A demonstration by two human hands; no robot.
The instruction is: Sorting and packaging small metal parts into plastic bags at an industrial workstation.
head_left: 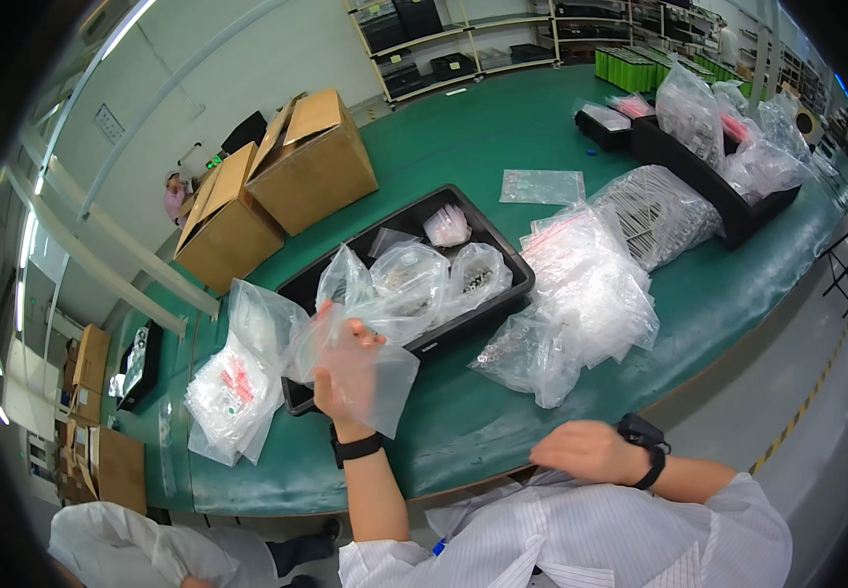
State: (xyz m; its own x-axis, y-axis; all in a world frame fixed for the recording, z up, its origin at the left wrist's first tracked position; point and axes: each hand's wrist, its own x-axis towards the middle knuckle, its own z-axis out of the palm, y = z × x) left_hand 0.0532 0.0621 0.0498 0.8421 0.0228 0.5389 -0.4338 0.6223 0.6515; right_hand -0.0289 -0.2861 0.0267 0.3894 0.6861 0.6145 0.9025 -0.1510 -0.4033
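Note:
My left hand (343,377) is raised over the near edge of a black tray (486,316), its fingers closed on a clear plastic bag (377,380). The bag hangs in front of the palm and partly veils the fingers. Inside the tray lie several clear bags of small parts (409,279) and a bundle of small bags (447,225). My right hand (586,451) is at the table's front edge, close to my body, with fingers loosely stretched and nothing seen in them. A pile of clear bags with red strips (591,284) lies beyond it.
Left of the tray sits another pile of clear bags (233,397). Two cardboard boxes (314,162) stand behind it on the green table (444,127). Black bins with bagged parts (708,181) are at the far right. A person in a white garment (159,549) is at lower left.

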